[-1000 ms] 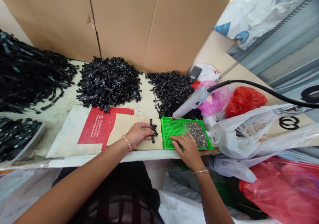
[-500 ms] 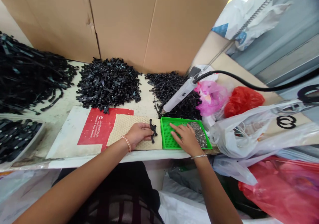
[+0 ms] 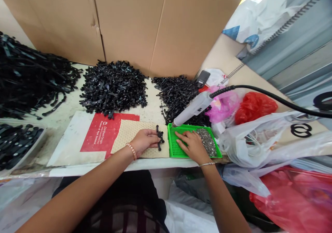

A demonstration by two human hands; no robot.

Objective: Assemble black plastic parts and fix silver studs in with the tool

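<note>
My left hand (image 3: 145, 141) is closed on small black plastic arms (image 3: 160, 138), crossed or joined together, held over the right part of a tan honeycomb-textured pad (image 3: 129, 132). My right hand (image 3: 192, 146) reaches into a shallow green tray (image 3: 174, 151), fingers stretched out and slightly spread over its perforated floor. Whether a fingertip touches a screw there is too small to tell. Small silvery screws (image 3: 207, 142) are heaped in the tray's right part, beside this hand. A pale electric screwdriver (image 3: 192, 110) hangs tilted, its tip near the tray's back left corner.
Black plastic pieces lie in a left heap (image 3: 31, 77), a middle heap (image 3: 114, 87) and a right heap (image 3: 176, 94). A white tub (image 3: 38, 146) holds more. Cardboard (image 3: 129, 25) walls the back. Plastic bags (image 3: 255, 106) crowd the right; the screwdriver's black cable (image 3: 264, 89) crosses above them.
The hanging screwdriver has swung, its body lower and farther right, its tip now at the tray's rim. My right fingers have shifted slightly within the tray. My left hand stays nearly still.
</note>
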